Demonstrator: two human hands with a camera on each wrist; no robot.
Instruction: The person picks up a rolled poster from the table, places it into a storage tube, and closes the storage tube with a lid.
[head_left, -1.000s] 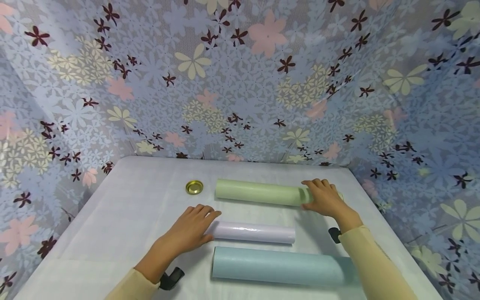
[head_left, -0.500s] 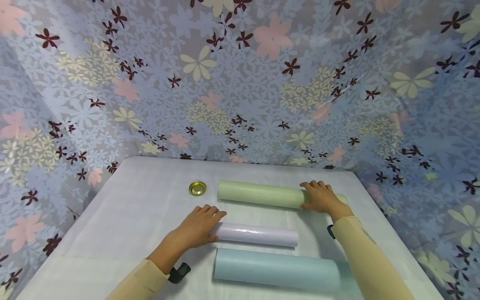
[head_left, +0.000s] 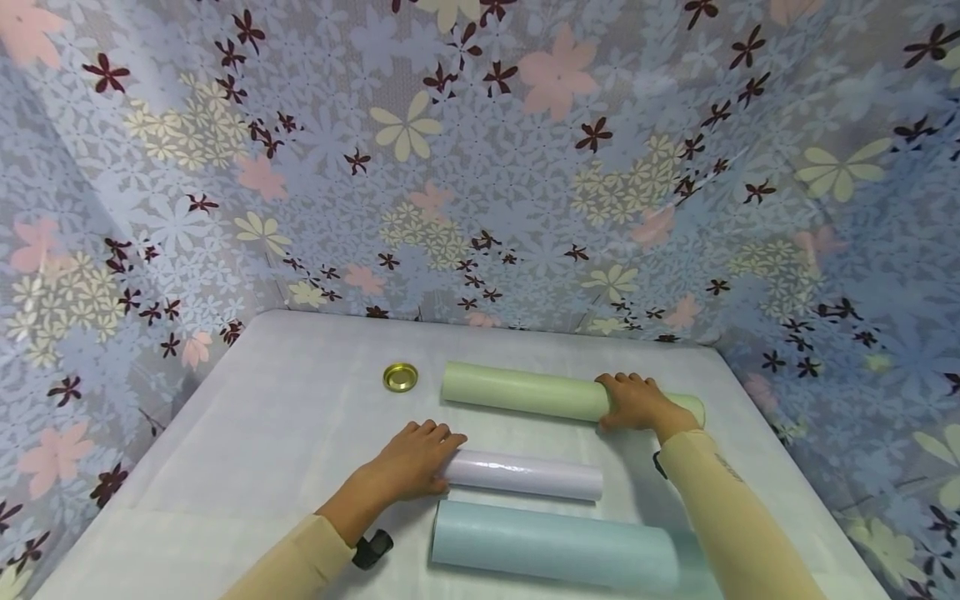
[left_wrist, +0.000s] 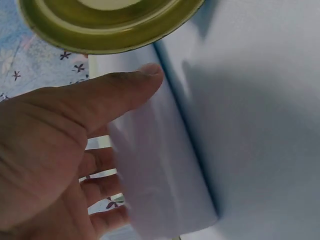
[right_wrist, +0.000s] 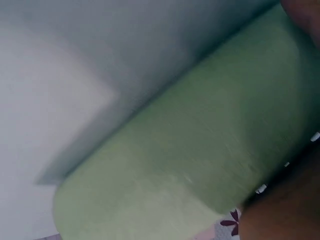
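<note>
A pale lilac, glossy roll (head_left: 525, 476) lies in the middle of the table. My left hand (head_left: 411, 463) grips its left end; in the left wrist view the thumb (left_wrist: 125, 92) lies along one side and the fingers reach the other. Farther back, my right hand (head_left: 637, 403) holds a light green roll (head_left: 525, 389) near its right end, spanning it from above. The right wrist view shows this green roll (right_wrist: 165, 150) up close, with only parts of the hand at the edges.
A thick light blue roll (head_left: 551, 544) lies nearest me, partly behind the right sleeve. A round gold lid (head_left: 401, 377) sits left of the green roll. In the left wrist view a gold-rimmed disc (left_wrist: 110, 42) crosses the top. Flowered cloth (head_left: 480, 167) surrounds the white table (head_left: 247, 450).
My left hand has closed in on the lilac roll's left end. The right hand has settled lower over the green roll. The rolls lie much as before; the head view has shifted slightly.
</note>
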